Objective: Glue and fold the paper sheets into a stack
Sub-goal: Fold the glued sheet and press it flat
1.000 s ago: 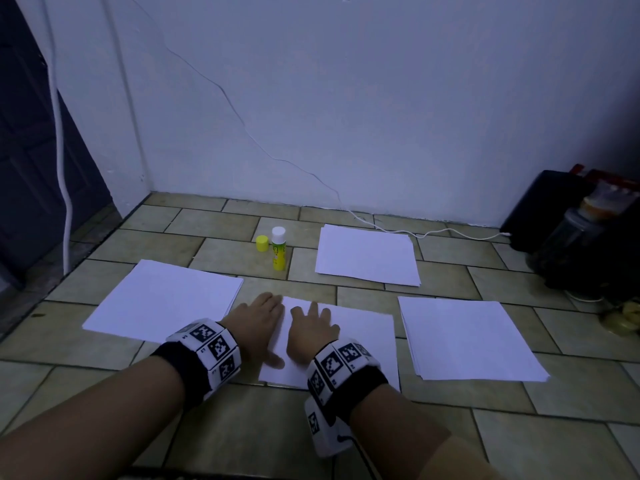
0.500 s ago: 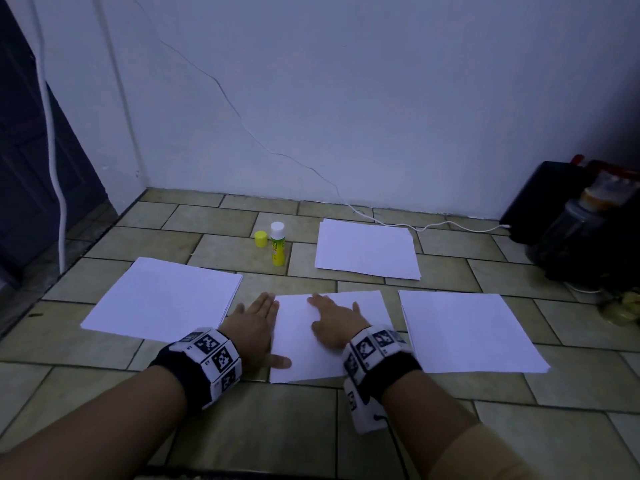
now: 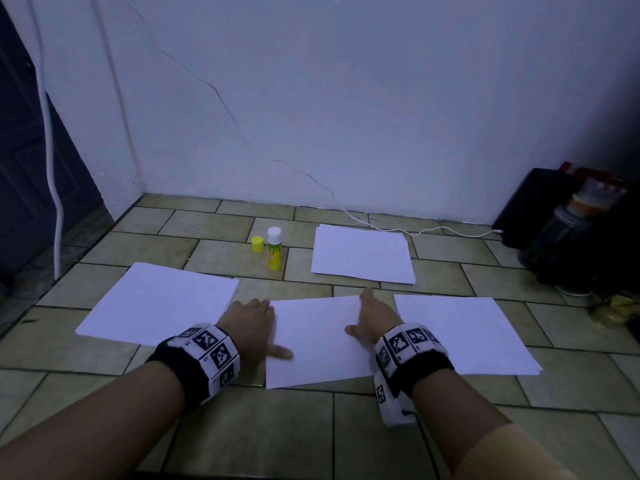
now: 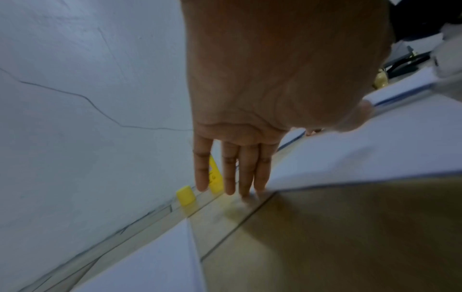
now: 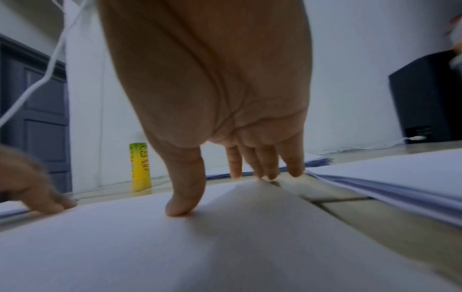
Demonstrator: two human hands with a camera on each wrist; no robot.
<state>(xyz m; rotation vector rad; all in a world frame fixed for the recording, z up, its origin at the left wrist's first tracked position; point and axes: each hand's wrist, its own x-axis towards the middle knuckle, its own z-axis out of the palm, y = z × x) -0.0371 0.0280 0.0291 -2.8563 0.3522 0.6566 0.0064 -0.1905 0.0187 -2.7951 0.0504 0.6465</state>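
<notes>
While both hands lie flat, left hand (image 3: 251, 322) and right hand (image 3: 375, 318) pressing the sheet (image 3: 317, 341) at mid floor (image 3: 277, 427), gripping nothing, it looks thin, floppy, slippery; pinch a corner.

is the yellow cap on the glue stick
No, the yellow cap sits on the floor tile beside the upright glue stick, whose white top is bare.

A white plastered wall (image 3: 346, 98) with a long thin crack meets a floor (image 3: 277, 427) of olive-brown tiles. A dark panelled door (image 3: 31, 188) stands at the left, a white cable (image 3: 52, 161) hanging before it. The light is dim and bluish.
</notes>
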